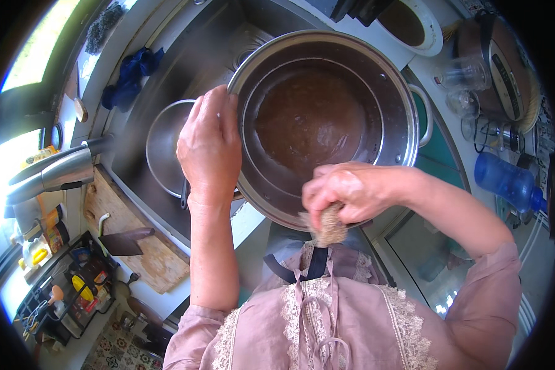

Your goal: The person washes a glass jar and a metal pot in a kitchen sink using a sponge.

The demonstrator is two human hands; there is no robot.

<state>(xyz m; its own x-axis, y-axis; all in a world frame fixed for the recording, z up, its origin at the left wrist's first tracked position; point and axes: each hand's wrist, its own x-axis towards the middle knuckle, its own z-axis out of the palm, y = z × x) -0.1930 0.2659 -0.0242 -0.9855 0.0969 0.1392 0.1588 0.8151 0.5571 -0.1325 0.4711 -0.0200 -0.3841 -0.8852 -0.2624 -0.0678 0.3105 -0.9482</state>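
A large stainless steel pot (388, 92) is held tilted over the sink's near edge, its inside facing up. My left hand (210, 138) grips the pot's left rim, probably at a handle that the fingers hide. My right hand (347, 192) is closed around a tan, fibrous scrubbing pad (331, 226), which lies against the pot's near rim. The pot's other loop handle (424, 115) sticks out at the right. Inside, the bottom looks brownish and wet.
The steel sink (199, 41) holds a smaller pan (155, 162). A cleaver (120, 243) lies on a wooden cutting board (152, 268) at the left. Blue cloth (129, 78) hangs by the sink. Glass jars (462, 74), a rice cooker (504, 83) and a blue bottle (504, 178) stand right.
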